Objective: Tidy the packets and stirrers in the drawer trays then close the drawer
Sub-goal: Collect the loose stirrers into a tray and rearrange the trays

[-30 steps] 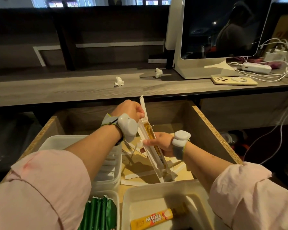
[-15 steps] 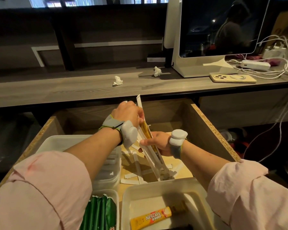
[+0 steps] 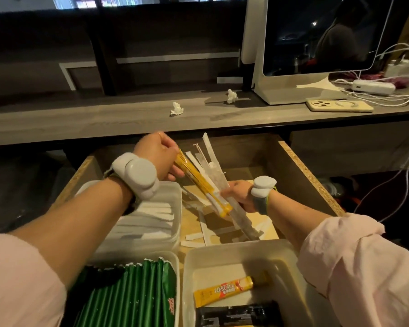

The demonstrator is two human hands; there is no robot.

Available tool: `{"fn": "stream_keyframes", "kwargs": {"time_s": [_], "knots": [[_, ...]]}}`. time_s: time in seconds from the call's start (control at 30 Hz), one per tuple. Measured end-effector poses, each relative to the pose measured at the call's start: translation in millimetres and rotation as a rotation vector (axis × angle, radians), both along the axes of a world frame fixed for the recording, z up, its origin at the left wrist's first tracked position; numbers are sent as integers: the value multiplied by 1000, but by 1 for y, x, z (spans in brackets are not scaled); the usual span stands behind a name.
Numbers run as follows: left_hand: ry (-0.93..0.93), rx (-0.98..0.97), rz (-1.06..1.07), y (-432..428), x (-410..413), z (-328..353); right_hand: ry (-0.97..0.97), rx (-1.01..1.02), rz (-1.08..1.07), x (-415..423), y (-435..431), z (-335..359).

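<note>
While the left hand (image 3: 159, 156) closes its fingers around the upper end of a yellow packet (image 3: 200, 182), the right hand (image 3: 240, 194) at centre frame is curled shut around the middle of a bundle of white paper-wrapped stirrers (image 3: 219, 182). The packet lies slanted against that bundle, and the pull looks aimed at separating it from the stirrers so each sort can go to its own tray. Holding the bundle upright, its lower ends resting near the drawer floor, probably keeps the sticks gathered while the odd one comes out.

Just below the hands, loose stirrers (image 3: 198, 237) lie scattered on the bare wooden floor of the open drawer (image 3: 309, 175). Left of centre, a clear tray (image 3: 175, 192) already holds flat white sachets. At the lower edge, a tray of green packets (image 3: 132, 293) sits beside a white tray (image 3: 224, 253) holding a yellow Nescafé stick (image 3: 222, 290) and a dark packet (image 3: 239, 315); the pulled packet likely belongs there. Much sorting remains, and the drawer stands fully out.
</note>
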State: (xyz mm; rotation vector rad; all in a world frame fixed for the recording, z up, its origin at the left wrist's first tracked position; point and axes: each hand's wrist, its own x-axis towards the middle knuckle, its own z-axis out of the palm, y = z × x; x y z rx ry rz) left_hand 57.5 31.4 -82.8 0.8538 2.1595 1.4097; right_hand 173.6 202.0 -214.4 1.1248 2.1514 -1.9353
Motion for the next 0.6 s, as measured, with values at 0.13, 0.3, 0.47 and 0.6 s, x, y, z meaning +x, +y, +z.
{"fn": "stream_keyframes", "kwargs": {"time_s": [0.13,0.3,0.47,0.6], "knots": [[-244,-126,-13,-23,53,-32,25,-4,-37,1,-2,4],[-247,-224,-59,-43,96,-80,26,-48,-39,4,-1,1],[-131,-406,-123,-50,107,-97,-20,-33,-43,4,-1,4],[374,-840,-377,-53,111,-90,-10,-47,-58,3,-3,5]]}}
